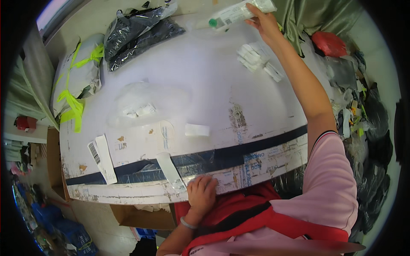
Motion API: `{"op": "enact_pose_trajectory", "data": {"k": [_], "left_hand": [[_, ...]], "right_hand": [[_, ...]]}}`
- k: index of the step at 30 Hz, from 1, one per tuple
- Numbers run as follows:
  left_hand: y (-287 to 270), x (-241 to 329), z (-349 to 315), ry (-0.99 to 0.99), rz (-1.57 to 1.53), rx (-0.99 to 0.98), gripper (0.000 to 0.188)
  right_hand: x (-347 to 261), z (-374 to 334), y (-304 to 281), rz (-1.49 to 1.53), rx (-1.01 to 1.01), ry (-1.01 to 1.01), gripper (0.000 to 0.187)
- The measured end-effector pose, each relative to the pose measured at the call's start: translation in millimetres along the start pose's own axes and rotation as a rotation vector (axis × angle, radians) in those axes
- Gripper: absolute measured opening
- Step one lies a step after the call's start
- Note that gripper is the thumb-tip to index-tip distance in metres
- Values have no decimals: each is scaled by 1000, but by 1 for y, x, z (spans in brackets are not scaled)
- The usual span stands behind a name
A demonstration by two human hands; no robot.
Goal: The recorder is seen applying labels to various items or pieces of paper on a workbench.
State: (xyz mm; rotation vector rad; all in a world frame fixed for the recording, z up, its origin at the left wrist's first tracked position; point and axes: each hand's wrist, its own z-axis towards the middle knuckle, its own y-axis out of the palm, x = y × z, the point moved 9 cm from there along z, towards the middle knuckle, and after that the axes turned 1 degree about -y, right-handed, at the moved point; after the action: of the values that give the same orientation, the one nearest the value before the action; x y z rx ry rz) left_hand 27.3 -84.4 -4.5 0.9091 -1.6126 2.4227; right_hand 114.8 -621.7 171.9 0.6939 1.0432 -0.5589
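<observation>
Pale worktop (209,87) spreads before me: at its near edge my left hand (202,194) rests, loosely curled, seemingly empty; far right, my right hand (263,23) is clamped on a clear plastic package (236,15), well apart from the left, long axis left to right, left end nearer.
</observation>
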Motion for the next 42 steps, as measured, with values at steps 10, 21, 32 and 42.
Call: {"op": "enact_pose_trajectory", "data": {"k": [10, 21, 32, 42], "left_hand": [[-19, -8, -6, -79, -260, 117, 17], [-7, 22, -25, -599, -1913, -381, 58], [-26, 4, -61, -585, -1519, 8, 47], [-22, 7, -65, -598, -1614, -78, 52]], "right_hand": [[-2, -263, 91, -23, -442, 509, 40], [39, -448, 171, 23, -698, 784, 48], [42, -483, 193, 185, -678, 693, 59], [42, -490, 178, 247, -611, 781, 59]]}}
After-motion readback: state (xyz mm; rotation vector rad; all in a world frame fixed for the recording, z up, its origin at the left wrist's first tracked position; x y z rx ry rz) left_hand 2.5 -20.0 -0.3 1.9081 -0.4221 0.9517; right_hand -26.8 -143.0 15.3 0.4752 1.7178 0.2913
